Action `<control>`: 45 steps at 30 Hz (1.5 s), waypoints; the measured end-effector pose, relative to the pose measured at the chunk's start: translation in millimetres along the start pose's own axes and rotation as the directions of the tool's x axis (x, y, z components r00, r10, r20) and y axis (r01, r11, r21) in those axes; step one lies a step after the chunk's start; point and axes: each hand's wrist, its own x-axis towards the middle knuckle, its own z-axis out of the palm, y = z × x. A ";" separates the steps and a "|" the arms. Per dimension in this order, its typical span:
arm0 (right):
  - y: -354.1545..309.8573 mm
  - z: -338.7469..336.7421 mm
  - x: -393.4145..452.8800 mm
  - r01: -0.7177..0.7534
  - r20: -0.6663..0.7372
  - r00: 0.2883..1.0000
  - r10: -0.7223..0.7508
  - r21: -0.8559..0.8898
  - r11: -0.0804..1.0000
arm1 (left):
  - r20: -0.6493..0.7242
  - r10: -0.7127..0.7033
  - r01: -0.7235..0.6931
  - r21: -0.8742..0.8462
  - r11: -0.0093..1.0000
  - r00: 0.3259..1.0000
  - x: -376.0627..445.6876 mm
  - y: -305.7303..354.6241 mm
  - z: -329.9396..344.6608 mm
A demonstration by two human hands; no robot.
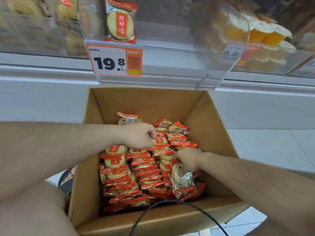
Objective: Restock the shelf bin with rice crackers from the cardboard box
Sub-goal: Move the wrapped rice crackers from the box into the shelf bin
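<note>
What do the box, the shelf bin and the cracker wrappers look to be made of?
Box: brown corrugated cardboard, matte, with folded flaps. Shelf bin: clear rigid plastic, probably acrylic; the shelf shows through it and its edges glint. Cracker wrappers: thin glossy plastic film, crinkled and reflective, clear with red printed ends.

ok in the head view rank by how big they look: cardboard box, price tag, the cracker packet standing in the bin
1. cardboard box
2. price tag
3. cracker packet, slightly smaller than the tag; it sits farther back, so that order is unsure
</note>
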 end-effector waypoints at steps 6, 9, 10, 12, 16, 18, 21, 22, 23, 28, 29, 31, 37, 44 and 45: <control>-22.8 -70.6 -36.8 0.259 -0.558 0.828 -0.063 0.280 0.924 | 0.285 -0.358 0.457 -0.566 0.686 0.889 -1.7 6.7 -4.1; -51.8 -80.0 -55.0 0.475 -0.810 0.557 -0.184 0.129 0.871 | 0.360 -0.259 0.442 -0.777 0.449 0.896 -3.5 9.2 -2.8; -55.8 -75.6 -54.5 0.511 -0.808 0.531 -0.254 0.067 0.857 | 0.286 -0.234 0.365 -0.810 0.459 0.929 -2.7 8.9 -0.3; -52.9 -64.4 -47.5 0.507 -0.700 0.653 -0.288 0.122 0.853 | 0.075 -0.241 0.204 -0.793 0.573 0.968 0.6 3.8 3.5; -11.1 -25.6 -18.0 0.200 -0.309 0.951 -0.032 0.530 0.824 | -0.086 -0.270 0.147 -0.665 0.732 0.959 0.1 -14.6 -4.5; 2.0 -3.9 -11.1 0.044 -0.113 0.994 -0.013 0.279 0.959 | -0.102 -0.260 0.137 -0.638 0.758 0.960 -1.3 -21.7 -8.0; 1.5 22.2 -7.1 -0.010 0.045 0.999 0.018 -0.154 0.988 | -0.098 -0.220 0.117 -0.606 0.787 0.971 -1.7 -24.1 -10.2; -0.8 27.0 -4.6 -0.017 0.044 0.999 0.027 -0.212 0.977 | -0.088 -0.211 0.113 -0.615 0.780 0.974 -2.2 -23.0 -10.8; -3.0 29.2 -2.2 -0.021 0.039 0.999 0.032 -0.242 0.970 | -0.075 -0.203 0.113 -0.625 0.772 0.976 -2.9 -21.4 -11.4; -9.9 -19.3 -20.1 -0.026 -0.004 1.000 0.026 -0.032 0.999 | -0.079 -0.160 0.080 -0.608 0.790 0.984 -10.6 -15.2 -18.9; -10.7 -35.7 -31.6 -0.003 -0.086 0.996 0.004 0.015 1.000 | -0.085 -0.151 0.068 -0.614 0.787 0.985 -12.9 -14.3 -21.6; -12.2 -64.5 -58.4 0.061 -0.320 0.946 -0.043 0.045 0.997 | -0.102 -0.130 0.038 -0.626 0.779 0.986 -19.1 -12.0 -29.0; -20.9 -97.0 -122.4 0.182 -0.882 0.454 -0.125 -0.045 0.982 | -0.249 -0.086 -0.117 -0.697 0.708 0.965 -36.8 -2.6 -54.2; -40.1 -104.5 -109.2 0.258 -0.962 0.217 -0.168 -0.109 0.960 | -0.302 -0.023 -0.256 -0.842 0.475 0.953 -61.7 21.6 -62.4; -42.6 -105.3 -108.0 0.265 -0.960 0.215 -0.178 -0.119 0.957 | -0.315 -0.002 -0.281 -0.850 0.446 0.949 -65.1 27.8 -62.5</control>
